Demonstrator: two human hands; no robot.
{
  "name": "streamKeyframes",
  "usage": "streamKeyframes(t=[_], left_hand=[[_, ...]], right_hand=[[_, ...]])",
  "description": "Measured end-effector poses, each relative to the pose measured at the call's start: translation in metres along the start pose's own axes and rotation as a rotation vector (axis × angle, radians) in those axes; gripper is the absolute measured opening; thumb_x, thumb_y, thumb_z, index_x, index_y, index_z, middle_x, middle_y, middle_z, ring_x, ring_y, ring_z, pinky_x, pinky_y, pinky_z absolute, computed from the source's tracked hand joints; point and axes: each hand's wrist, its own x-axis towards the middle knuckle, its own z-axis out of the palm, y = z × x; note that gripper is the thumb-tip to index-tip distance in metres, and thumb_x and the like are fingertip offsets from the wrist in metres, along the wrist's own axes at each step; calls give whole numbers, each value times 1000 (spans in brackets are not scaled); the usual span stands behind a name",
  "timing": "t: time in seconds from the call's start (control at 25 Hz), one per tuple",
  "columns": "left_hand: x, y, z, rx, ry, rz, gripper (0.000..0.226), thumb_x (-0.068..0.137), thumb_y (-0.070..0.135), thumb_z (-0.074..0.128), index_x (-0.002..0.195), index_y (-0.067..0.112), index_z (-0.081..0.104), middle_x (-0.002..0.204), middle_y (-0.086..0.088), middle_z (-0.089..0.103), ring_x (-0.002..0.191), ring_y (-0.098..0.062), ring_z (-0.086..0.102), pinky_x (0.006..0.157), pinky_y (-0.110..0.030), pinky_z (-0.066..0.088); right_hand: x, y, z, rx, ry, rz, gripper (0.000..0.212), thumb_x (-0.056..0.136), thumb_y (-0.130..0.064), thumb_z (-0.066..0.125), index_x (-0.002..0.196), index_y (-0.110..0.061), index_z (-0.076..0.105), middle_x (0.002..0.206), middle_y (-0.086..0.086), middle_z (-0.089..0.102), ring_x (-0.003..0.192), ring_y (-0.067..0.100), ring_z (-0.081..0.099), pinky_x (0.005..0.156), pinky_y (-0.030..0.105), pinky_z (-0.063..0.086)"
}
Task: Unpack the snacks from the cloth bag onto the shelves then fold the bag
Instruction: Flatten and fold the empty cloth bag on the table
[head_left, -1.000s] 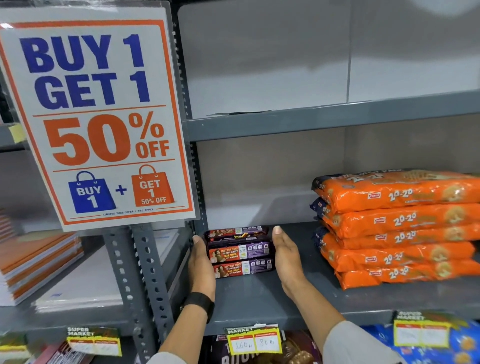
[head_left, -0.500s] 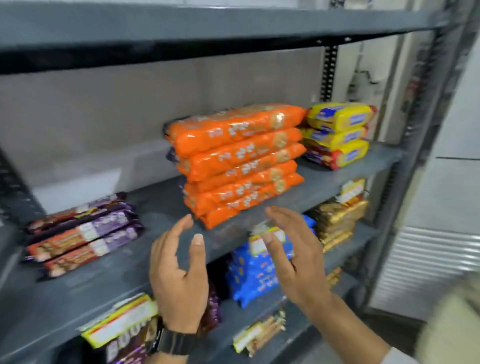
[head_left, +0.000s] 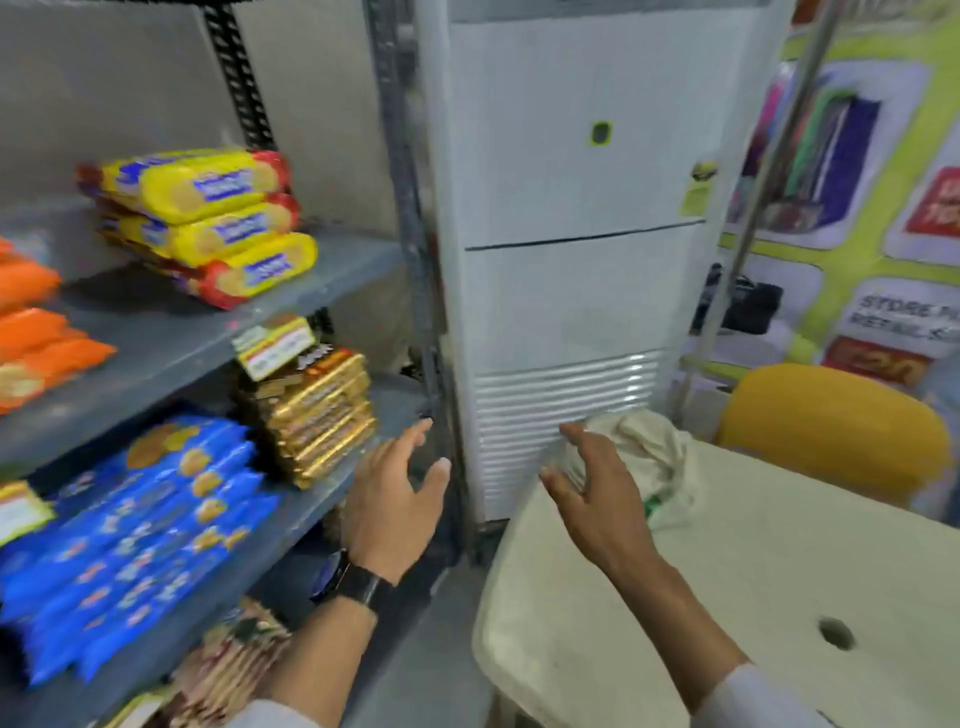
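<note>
The cream cloth bag (head_left: 649, 457) lies crumpled at the far left corner of a cream table (head_left: 753, 582). My right hand (head_left: 592, 493) hovers over the table's left edge just short of the bag, fingers spread, holding nothing. My left hand (head_left: 395, 499), with a black watch at the wrist, is open in mid-air between the shelf unit and the table. On the grey shelves (head_left: 182, 332) at left sit yellow biscuit packs (head_left: 208, 223), orange packs (head_left: 31, 322), gold packs (head_left: 317, 415) and blue packs (head_left: 130, 530).
A tall white floor-standing air conditioner (head_left: 566, 249) stands behind the table, right of the shelf upright (head_left: 410, 234). A yellow chair (head_left: 831, 426) is beyond the table at right. A poster wall (head_left: 883, 208) fills the far right.
My view has swung right from the purple packs on the left of the shelf to the table. Both hands left the shelf and moved right toward the cloth bag, still holding nothing.
</note>
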Motion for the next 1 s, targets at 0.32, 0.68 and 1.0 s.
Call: streamKeyframes(t=[0.32,0.68,1.0], left_hand=[[15,24,217,-147,-599,-402,41,92,31,70,132,34,61,129,4,66,118,-18,64,99,-36,50],[134,-44,380,-281,-610,-887,24,94,25,59,109,12,72,125,-25,66,119,-46,62,100,-58,51],[185,-96,472,-428,-533,-1271,29,99,41,56,98,13,65,93,-11,65,78,-26,59,72,-37,53]], right_hand=[[21,167,-80,-158,-265,528,65,90,-38,72,149,-23,50,147,7,57,134,25,55,107,34,42],[125,288,-68,-266,-255,791,46,93,-38,67,136,-24,63,129,3,71,113,23,68,91,34,52],[226,383,-20,-390,-177,984,44,89,-39,65,128,-18,64,124,9,68,114,34,65,85,37,52]])
